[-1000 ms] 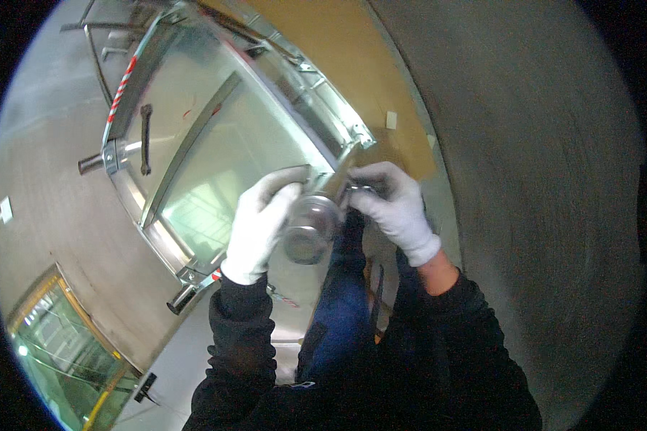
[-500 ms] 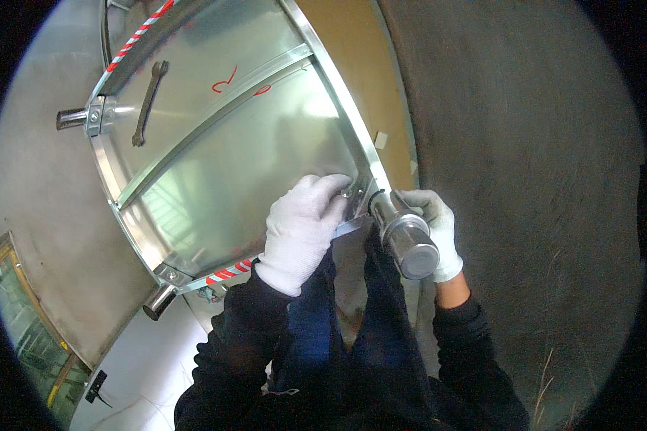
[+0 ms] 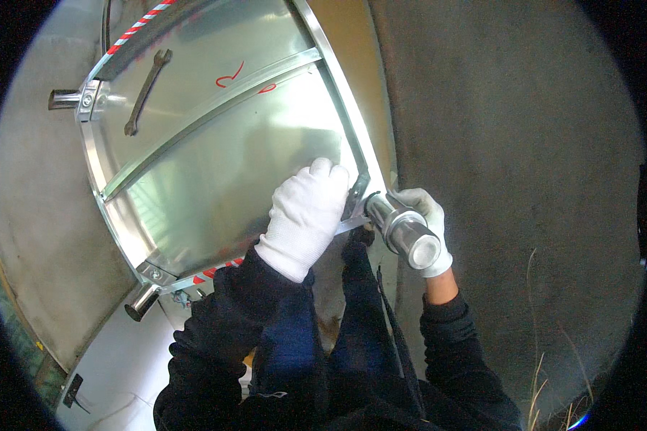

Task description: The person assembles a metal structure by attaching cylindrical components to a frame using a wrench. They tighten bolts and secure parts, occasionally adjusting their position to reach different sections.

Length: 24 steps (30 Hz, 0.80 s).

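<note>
A shiny sheet-metal panel (image 3: 230, 154) with a raised frame and a curved cross rib lies in front of me, marked with red pen lines. My left hand (image 3: 305, 212), in a white knit glove, is curled closed beside the corner bracket (image 3: 357, 190) on the panel's near right; its fingertips are hidden. My right hand (image 3: 431, 215), also gloved, is bent round the far side of the stepped metal cylinder (image 3: 404, 228) that sticks out from that corner. Most of its fingers are behind the cylinder. An open-ended wrench (image 3: 147, 93) lies on the panel's upper left.
Two short metal tubes, one at the left (image 3: 65, 99) and one at the near left (image 3: 142, 302), jut from the other corners. Red-and-white striped tape (image 3: 216, 271) runs along the near edge. A dark grey surface (image 3: 510, 158) fills the right, with dry stalks (image 3: 535, 388) low down.
My left hand has turned and its fingers have curled in, where before thumb and forefinger reached to the bracket. The view has shifted slightly. My right hand remains at the cylinder.
</note>
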### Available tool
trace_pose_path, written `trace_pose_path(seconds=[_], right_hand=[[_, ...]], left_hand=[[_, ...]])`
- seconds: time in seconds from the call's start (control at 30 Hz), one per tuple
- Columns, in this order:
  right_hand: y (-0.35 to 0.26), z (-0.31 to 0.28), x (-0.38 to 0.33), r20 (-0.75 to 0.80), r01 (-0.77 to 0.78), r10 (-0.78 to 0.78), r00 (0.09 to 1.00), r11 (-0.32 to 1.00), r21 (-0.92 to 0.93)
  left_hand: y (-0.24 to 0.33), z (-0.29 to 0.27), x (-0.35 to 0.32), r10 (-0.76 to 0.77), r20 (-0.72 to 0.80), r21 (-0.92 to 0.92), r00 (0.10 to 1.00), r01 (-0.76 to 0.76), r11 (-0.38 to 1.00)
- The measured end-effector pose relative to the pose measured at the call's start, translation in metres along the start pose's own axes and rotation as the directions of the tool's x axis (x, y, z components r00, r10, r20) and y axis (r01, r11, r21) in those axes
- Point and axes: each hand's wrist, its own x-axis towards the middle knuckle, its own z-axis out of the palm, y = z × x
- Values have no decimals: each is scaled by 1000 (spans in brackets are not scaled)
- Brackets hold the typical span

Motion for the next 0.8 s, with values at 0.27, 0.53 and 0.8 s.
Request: trace_pose_path(seconds=[0.27,0.53,0.8], right_hand=[[-9,-10,8,109,74,-59,992,988,-135],[-9,-28,32,371,270,-162,914,927,-259],[-12,-39,56,585,702,-454,672,642,-308]], left_hand=[[-2,-3,-3,-86,-52,-40,995,84,996],[22,-10,-44,-63,-82,-177,995,47,983],[39,16,-31,-169,-248,-112,954,145,983]])
